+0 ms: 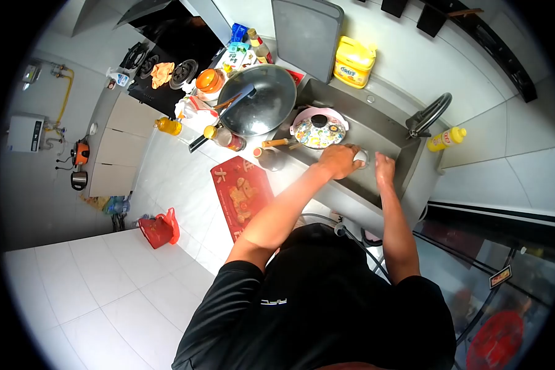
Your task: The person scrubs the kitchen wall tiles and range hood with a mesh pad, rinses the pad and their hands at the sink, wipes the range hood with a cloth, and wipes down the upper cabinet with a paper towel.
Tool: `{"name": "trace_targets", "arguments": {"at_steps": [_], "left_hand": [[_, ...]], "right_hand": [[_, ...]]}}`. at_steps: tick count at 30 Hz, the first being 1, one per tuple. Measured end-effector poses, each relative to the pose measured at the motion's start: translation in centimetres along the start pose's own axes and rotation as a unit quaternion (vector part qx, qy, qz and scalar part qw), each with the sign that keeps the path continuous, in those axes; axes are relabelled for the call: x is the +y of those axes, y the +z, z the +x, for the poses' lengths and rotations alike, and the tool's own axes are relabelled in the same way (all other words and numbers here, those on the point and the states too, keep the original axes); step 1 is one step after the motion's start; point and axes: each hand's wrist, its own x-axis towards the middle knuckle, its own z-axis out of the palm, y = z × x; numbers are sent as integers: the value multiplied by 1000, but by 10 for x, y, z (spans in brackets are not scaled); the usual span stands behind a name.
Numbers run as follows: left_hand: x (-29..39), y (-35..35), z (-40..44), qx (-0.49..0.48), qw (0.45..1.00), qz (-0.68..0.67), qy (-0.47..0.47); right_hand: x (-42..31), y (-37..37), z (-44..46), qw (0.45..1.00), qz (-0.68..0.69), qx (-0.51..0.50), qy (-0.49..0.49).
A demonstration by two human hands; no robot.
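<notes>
Over the sink (359, 106), my left hand (338, 161) is closed on a small round whitish thing (362, 159), perhaps a small bowl or cup; its kind is too small to make out. My right hand (385, 169) hovers just to the right, over the basin, with its fingers curled in; what they hold, if anything, is hidden. Close behind my left hand sits a patterned pot (308, 135) with a pink rim and a black lid knob, at the left part of the sink. A wooden handle (275, 142) sticks out to its left.
A curved faucet (435, 114) rises at the right, beside a yellow bottle (447, 139). Left of the sink stand a large lidded wok (259, 102) and several bottles. A yellow jug (354, 61) and grey board (307, 37) are at the back. A red mat (242, 196) lies below.
</notes>
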Motion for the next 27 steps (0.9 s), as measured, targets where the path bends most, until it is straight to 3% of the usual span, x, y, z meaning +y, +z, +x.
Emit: {"name": "trace_targets", "arguments": {"at_steps": [2,4,5,8,9,10,11,12,13,15,17,18,19,21,22,24,26,27], "left_hand": [[10,-4,2,15,1000,6,10],[20,-10,1,26,999,12,16],[27,-16,-1,55,998,13,38],[46,-24,-4,94,994,-42,43],[47,-25,-4,109,989,-94,35],[25,-7,14,85,960,-265,-10],[20,10,28,98,983,-123,-99],[2,44,32,-35,994,36,-96],[-20,67,34,-166,961,202,-93],[-31,86,18,-167,975,129,-72],[-21,77,9,-142,978,90,-121],[-21,72,10,-135,980,100,-105],[-18,71,8,-131,982,106,-90],[3,47,4,-111,988,77,-75],[15,35,-1,-95,993,49,-56],[28,22,-13,-53,998,-8,-35],[32,11,-29,2,984,-180,-12],[28,12,-36,6,984,-180,-14]], "right_hand": [[-15,-10,-1,998,40,-35,31],[-55,-28,-15,957,214,-186,68],[-73,-33,-21,955,215,-190,73],[-90,-47,-22,886,348,-305,30],[-33,-38,7,931,227,-285,10],[24,-29,35,960,90,-266,-7],[81,-20,63,968,-39,-247,-15],[98,-14,47,959,-219,-149,-104],[113,-9,30,905,-397,-27,-150],[75,-12,26,891,-429,-54,-136],[77,-21,29,962,-219,-162,-12],[46,-27,23,968,-175,-180,8],[10,-34,13,967,-178,-184,8],[-53,-42,4,967,44,-248,41],[-67,-47,2,966,42,-252,42],[-79,-52,2,936,184,-301,-7],[-48,-40,18,946,139,-293,10],[-14,-36,29,956,90,-278,31]]}}
